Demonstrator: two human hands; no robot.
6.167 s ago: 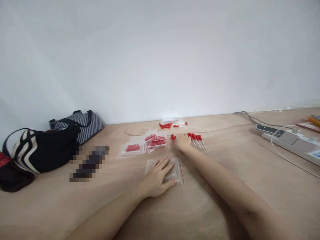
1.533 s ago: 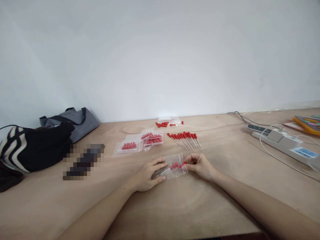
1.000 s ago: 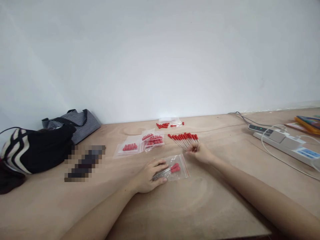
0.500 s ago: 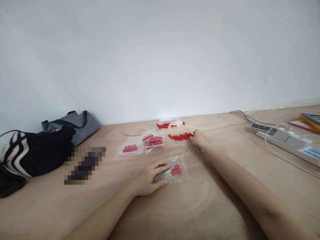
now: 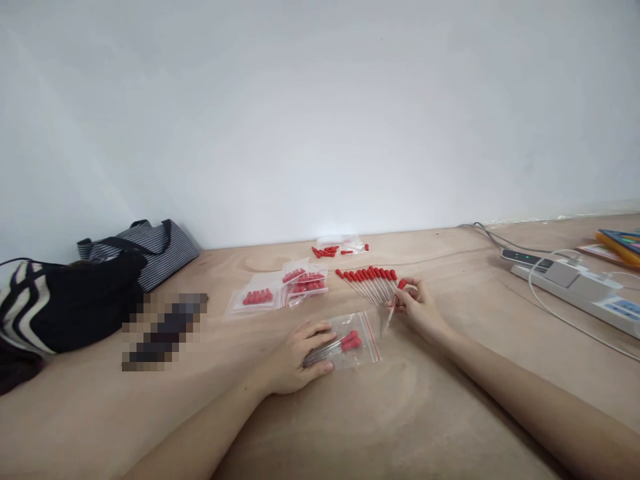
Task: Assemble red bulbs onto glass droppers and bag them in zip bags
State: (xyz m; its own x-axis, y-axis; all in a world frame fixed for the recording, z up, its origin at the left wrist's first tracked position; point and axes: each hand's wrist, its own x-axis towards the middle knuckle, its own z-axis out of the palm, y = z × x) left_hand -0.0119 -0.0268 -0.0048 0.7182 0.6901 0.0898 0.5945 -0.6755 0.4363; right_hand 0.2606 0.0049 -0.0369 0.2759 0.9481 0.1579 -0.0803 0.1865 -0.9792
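Observation:
My left hand [image 5: 303, 357] rests over a clear zip bag [image 5: 367, 325] on the table, thumb and fingers gripping its near-left end. Inside the bag lie a few glass droppers [image 5: 351, 341] with red rubber bulbs pointing right. My right hand [image 5: 419, 308] pinches a single dropper [image 5: 393, 310] near its red bulb, its glass tube slanting down toward the table. Left of that hand, a row of loose droppers [image 5: 370, 283] lies fanned out, bulbs away from me.
Filled zip bags [image 5: 257, 297] with red-bulbed contents overlap at centre left. Loose red bulbs [image 5: 325, 252] lie beside plastic bags [image 5: 340, 241] near the wall. A striped bag [image 5: 167, 247] and black cloth [image 5: 95, 300] are left; a power strip [image 5: 575, 293] with cables is right.
My right hand has drawn a dropper from the right end of the row and come nearer, with the tube turned down. My left hand stays on the bag.

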